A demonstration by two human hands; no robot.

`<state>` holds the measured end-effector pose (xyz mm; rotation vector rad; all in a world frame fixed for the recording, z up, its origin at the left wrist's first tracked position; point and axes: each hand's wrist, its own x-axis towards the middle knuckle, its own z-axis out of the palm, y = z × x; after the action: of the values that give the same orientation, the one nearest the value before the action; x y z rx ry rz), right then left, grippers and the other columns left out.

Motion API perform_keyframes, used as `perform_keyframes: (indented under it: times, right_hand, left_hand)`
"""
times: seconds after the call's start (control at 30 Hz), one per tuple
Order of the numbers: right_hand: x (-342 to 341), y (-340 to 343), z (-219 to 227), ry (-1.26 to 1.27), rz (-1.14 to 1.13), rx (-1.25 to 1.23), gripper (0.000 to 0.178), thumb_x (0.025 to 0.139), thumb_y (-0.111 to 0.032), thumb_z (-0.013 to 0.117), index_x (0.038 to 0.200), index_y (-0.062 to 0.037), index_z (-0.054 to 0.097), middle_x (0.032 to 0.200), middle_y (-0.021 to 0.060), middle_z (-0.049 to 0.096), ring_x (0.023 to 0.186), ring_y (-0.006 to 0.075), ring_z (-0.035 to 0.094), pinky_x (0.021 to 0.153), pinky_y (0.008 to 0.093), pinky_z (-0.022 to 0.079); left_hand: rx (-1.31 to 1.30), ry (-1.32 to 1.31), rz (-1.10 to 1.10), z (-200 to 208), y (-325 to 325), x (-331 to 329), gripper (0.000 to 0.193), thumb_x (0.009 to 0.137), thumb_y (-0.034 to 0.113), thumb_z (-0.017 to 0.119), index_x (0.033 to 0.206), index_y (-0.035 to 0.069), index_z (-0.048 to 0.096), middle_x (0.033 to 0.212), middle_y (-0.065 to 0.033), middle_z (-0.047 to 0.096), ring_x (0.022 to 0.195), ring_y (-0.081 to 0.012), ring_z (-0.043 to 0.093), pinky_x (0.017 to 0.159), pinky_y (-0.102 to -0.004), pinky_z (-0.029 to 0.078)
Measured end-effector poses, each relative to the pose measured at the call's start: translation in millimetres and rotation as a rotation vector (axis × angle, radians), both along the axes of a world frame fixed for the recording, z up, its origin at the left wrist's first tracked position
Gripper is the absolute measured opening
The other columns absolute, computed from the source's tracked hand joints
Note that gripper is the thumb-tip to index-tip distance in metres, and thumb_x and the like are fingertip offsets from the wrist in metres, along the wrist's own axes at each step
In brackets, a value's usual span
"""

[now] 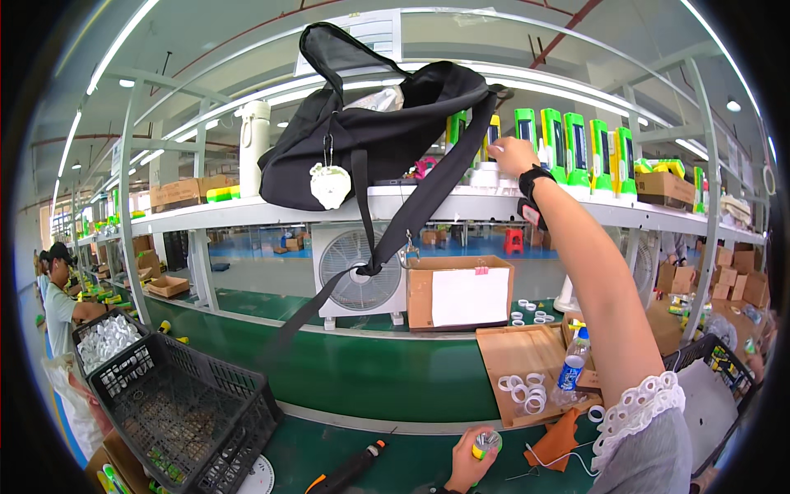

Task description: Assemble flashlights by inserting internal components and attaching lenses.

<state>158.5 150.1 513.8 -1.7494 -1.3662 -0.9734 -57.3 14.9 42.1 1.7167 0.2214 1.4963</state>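
Observation:
Low in the middle, my left hand point(469, 463) is closed around a short yellow-and-green cylinder with a clear, silvery round top point(487, 445), which looks like a flashlight head. My right arm stretches up to the shelf. There my right hand point(515, 156) has its fingers curled together just above some white round parts point(485, 175); what it grips, if anything, I cannot make out. Behind and beside that hand, several green-and-yellow lamps point(576, 148) stand upright in a row. A power screwdriver point(350, 468) lies on the bench left of my left hand.
A black bag point(329, 132) sits on the shelf point(288, 212), its strap hanging over the green conveyor point(387, 362). Black crates point(185, 403) stand at left. A wooden board point(518, 354) holds white rings point(533, 399) and a bottle point(572, 366). Another person point(62, 300) is at far left.

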Motion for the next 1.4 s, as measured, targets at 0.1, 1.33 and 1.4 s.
perform_keyframes:
  times: [0.1, 1.33, 1.4]
  right_hand:
    - [-5, -1, 8, 0.070, -0.040, -0.104, 0.042, 0.087, -0.043, 0.045, 0.098, -0.0096, 0.068, 0.099, 0.0186, 0.064, 0.107, 0.0385, 0.051, 0.092, 0.0450, 0.041]
    - [63, -105, -428, 0.265, 0.221, -0.588, 0.049, 0.066, -0.023, 0.075, 0.109, -0.0068, 0.057, 0.099, 0.0142, 0.059, 0.093, 0.0294, 0.057, 0.081, 0.0378, 0.045]
    - [43, -128, -404, 0.362, 0.632, -0.304, 0.046, 0.065, -0.018, 0.077, 0.106, -0.0079, 0.059, 0.097, 0.0099, 0.059, 0.089, 0.0265, 0.059, 0.080, 0.0330, 0.046]
  left_hand:
    - [-0.014, 0.000, -0.009, 2, -1, -2, 0.032, 0.072, 0.007, 0.067, 0.102, 0.003, 0.056, 0.096, -0.0124, 0.059, 0.088, -0.0256, 0.060, 0.080, -0.0306, 0.046]
    - [0.061, 0.074, 0.168, -5, 0, 4, 0.051, 0.075, 0.039, 0.060, 0.112, 0.004, 0.053, 0.106, -0.0173, 0.051, 0.093, -0.0301, 0.054, 0.079, -0.0370, 0.045]
    - [0.058, 0.064, 0.132, -3, -2, 6, 0.052, 0.076, 0.039, 0.060, 0.113, 0.004, 0.053, 0.106, -0.0172, 0.051, 0.093, -0.0302, 0.054, 0.080, -0.0369, 0.045]
